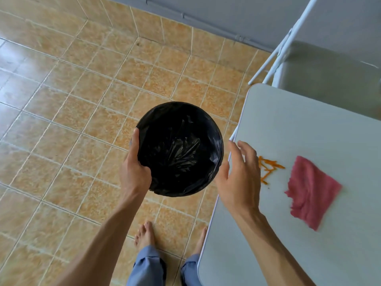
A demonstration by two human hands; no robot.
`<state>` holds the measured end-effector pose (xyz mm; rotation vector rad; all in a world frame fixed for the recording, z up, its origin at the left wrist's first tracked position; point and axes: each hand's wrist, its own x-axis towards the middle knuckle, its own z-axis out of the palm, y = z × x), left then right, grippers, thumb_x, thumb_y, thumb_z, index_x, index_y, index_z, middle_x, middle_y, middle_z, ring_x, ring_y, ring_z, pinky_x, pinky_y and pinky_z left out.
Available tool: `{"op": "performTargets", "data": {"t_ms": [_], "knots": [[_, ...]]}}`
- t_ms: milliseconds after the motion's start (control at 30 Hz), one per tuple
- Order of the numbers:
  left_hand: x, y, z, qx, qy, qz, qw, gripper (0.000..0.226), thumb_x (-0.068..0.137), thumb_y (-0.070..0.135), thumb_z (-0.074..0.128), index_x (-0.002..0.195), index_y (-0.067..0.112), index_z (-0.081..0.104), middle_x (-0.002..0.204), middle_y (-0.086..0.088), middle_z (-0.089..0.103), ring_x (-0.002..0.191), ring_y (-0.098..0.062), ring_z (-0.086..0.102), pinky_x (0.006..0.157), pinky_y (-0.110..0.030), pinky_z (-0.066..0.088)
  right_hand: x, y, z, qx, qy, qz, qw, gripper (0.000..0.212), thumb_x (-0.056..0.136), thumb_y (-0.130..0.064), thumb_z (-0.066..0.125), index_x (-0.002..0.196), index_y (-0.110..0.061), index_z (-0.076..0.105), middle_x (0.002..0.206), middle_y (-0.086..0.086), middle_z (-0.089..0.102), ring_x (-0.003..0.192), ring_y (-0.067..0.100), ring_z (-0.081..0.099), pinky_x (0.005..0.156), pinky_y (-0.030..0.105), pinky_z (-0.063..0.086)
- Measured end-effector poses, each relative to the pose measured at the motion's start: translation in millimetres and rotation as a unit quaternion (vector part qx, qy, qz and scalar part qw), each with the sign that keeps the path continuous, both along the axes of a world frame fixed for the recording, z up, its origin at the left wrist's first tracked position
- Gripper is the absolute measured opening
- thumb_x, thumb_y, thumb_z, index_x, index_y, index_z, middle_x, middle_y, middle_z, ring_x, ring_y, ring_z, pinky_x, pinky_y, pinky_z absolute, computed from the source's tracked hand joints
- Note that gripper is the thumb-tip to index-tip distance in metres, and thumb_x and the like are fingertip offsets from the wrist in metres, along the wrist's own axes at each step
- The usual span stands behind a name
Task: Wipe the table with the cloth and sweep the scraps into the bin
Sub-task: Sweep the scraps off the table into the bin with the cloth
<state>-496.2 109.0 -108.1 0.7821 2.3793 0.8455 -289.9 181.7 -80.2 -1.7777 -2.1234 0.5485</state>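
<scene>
A round bin point(179, 149) lined with a black plastic bag is held up beside the table's left edge. My left hand point(135, 170) grips its left rim, thumb inside the bag. My right hand point(240, 178) hovers with fingers spread between the bin's right side and the table edge, holding nothing. Orange scraps point(268, 168) lie in a small pile on the pale grey table point(309, 124), just right of my right hand. A pink cloth point(311, 193) lies crumpled flat on the table, further right of the scraps.
A white folding chair point(321, 65) with a grey seat stands behind the table at the upper right. Orange floor tiles point(72, 100) spread to the left. My bare feet point(145, 236) stand on the floor by the table's edge.
</scene>
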Motion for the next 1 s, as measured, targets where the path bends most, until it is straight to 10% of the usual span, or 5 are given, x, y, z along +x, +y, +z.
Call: {"op": "performTargets", "data": {"t_ms": [333, 467, 633, 1000], "knots": [[41.9, 7.8, -31.3, -0.051, -0.029, -0.071, 0.996, 0.105, 0.077, -0.017, 0.038, 0.149, 0.055, 0.013, 0.144, -0.010, 0.053, 0.110, -0.037, 0.062, 0.080, -0.044, 0.058, 181.8, 32.0, -31.4, 0.056, -0.119, -0.168, 0.977, 0.052, 0.097, -0.033, 0.041, 0.145, -0.018, 0.053, 0.160, 0.014, 0.039, 0.147, 0.035, 0.036, 0.115, 0.056, 0.029], [62.3, 14.0, -37.8, -0.061, -0.048, -0.085, 0.993, 0.105, 0.076, -0.016, 0.038, 0.150, 0.055, 0.013, 0.100, -0.006, 0.059, 0.082, -0.038, 0.065, 0.064, -0.046, 0.058, 212.1, 31.4, -60.6, -0.023, -0.164, -0.142, 0.976, 0.065, 0.099, -0.049, 0.020, 0.155, -0.024, 0.040, 0.167, 0.014, 0.027, 0.155, 0.036, 0.022, 0.119, 0.063, 0.018], [79.7, 17.8, -33.1, -0.043, -0.062, -0.088, 0.993, 0.098, 0.079, -0.019, 0.037, 0.153, 0.044, 0.020, 0.121, -0.018, 0.065, 0.076, -0.020, 0.054, 0.062, -0.028, 0.049, 212.9, 31.2, -84.9, 0.046, -0.128, -0.142, 0.980, 0.053, 0.105, -0.029, 0.032, 0.150, -0.003, 0.045, 0.159, 0.021, 0.040, 0.150, 0.043, 0.032, 0.122, 0.060, 0.024], [104.7, 13.6, -38.9, -0.048, -0.079, -0.079, 0.993, 0.096, 0.081, -0.019, 0.038, 0.154, 0.041, 0.020, 0.094, 0.003, 0.058, 0.055, -0.012, 0.052, 0.039, -0.014, 0.037, 117.6, 18.2, -97.0, 0.089, -0.043, -0.066, 0.993, 0.045, 0.105, -0.020, 0.043, 0.143, 0.002, 0.053, 0.150, 0.020, 0.053, 0.145, 0.040, 0.042, 0.120, 0.057, 0.029]]}}
